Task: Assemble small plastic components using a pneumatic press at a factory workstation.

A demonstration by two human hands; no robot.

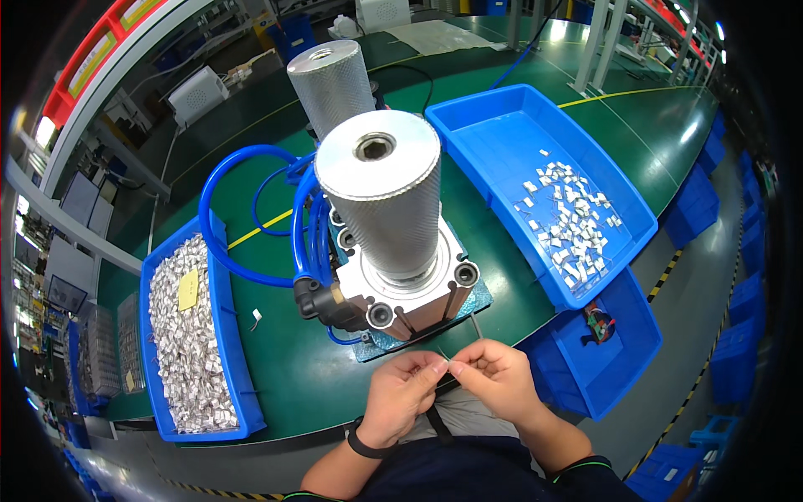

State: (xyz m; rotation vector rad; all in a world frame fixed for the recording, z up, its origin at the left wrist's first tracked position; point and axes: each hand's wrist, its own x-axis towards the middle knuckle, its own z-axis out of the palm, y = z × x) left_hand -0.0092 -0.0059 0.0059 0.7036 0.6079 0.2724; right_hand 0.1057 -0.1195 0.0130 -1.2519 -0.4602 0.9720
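My left hand (404, 391) and my right hand (498, 378) meet at the table's front edge. Both are closed in a pinch, thumbs against fingers, with the tips nearly touching. A thin wire-like bit shows at the fingertips; the rest of what they hold is hidden. Just beyond the hands stands a pneumatic press (381, 209) with a knurled silver cylinder on a metal block. Left of it, one small white part with thin leads (256, 316) lies on the green table. A blue tray (242, 386) at the left is heaped with similar parts, a yellow note on top.
On the right, a larger blue tray (481, 125) holds scattered small white parts. Below it, a blue bin (615, 368) contains a dark and red object. Blue air hoses (209, 201) loop left of the press. A second knurled cylinder (328, 79) stands behind.
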